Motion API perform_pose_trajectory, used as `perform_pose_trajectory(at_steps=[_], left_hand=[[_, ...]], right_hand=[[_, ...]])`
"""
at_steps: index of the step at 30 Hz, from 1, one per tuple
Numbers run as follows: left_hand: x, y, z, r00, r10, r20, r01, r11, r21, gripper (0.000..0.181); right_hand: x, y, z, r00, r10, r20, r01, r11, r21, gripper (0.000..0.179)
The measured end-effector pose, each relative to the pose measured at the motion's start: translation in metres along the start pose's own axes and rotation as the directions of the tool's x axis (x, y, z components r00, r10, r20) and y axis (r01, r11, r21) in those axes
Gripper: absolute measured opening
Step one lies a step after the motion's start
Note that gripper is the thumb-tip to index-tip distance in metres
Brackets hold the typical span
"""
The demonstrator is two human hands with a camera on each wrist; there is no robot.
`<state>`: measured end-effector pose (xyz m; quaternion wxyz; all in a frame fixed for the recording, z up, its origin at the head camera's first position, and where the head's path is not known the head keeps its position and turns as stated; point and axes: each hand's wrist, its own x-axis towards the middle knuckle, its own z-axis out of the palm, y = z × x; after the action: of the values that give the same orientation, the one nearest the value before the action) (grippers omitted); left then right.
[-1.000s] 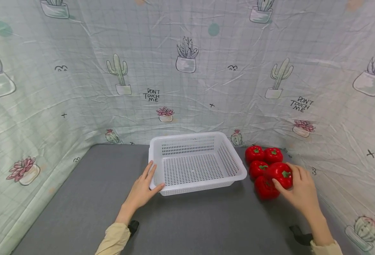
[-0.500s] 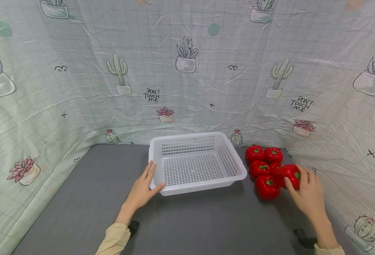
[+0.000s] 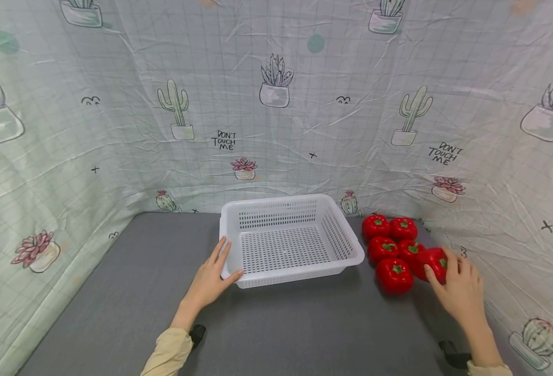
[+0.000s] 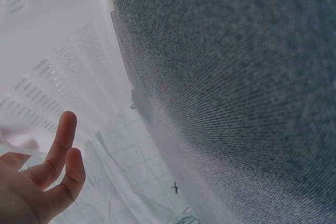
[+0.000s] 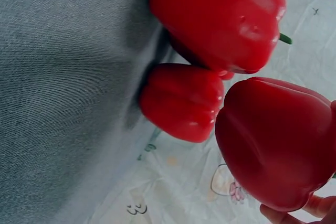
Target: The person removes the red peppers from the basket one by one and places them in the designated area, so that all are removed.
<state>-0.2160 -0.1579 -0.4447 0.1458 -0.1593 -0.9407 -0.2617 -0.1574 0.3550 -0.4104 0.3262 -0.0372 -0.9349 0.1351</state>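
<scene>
In the head view my right hand (image 3: 460, 290) grips a glossy red bell pepper (image 3: 431, 265) with a green stem, thumb on its left side and fingers over its far side. The right wrist view shows this bell pepper (image 5: 275, 140) tilted and raised off the grey surface, with fingertips around its stem end. Several more red bell peppers (image 3: 394, 277) stand grouped just left of it, stems up. My left hand (image 3: 209, 277) rests on the near left corner of a white perforated plastic basket (image 3: 300, 271), its fingers extended over the rim. No items lie in the basket.
A grey tabletop (image 3: 300, 329) carries everything. Pale fabric (image 3: 304, 125) printed with cacti and lettering hangs behind and along both sides, close to the peppers on the right. Dark straps (image 3: 452, 355) sit at both wrists.
My right hand has carried its bell pepper to the right and slightly nearer, lowering it, so another pepper behind it now shows. The left hand and basket have stayed put.
</scene>
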Motion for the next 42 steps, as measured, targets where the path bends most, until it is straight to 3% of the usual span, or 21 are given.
perform_pose_trajectory(at_steps=[16,42], left_hand=[[0.001,0.000,0.001,1.000,-0.017,0.017,0.017,1.000,0.003,0.077],[0.000,-0.003,0.004,1.000,-0.014,0.009,0.014,1.000,0.002,0.078]], right_hand=[[-0.004,0.014,0.020,0.990,0.021,0.139,-0.002,0.991,-0.135,0.055],[-0.008,0.025,0.038,0.963,0.037,0.267,0.007,0.987,-0.163,0.053]])
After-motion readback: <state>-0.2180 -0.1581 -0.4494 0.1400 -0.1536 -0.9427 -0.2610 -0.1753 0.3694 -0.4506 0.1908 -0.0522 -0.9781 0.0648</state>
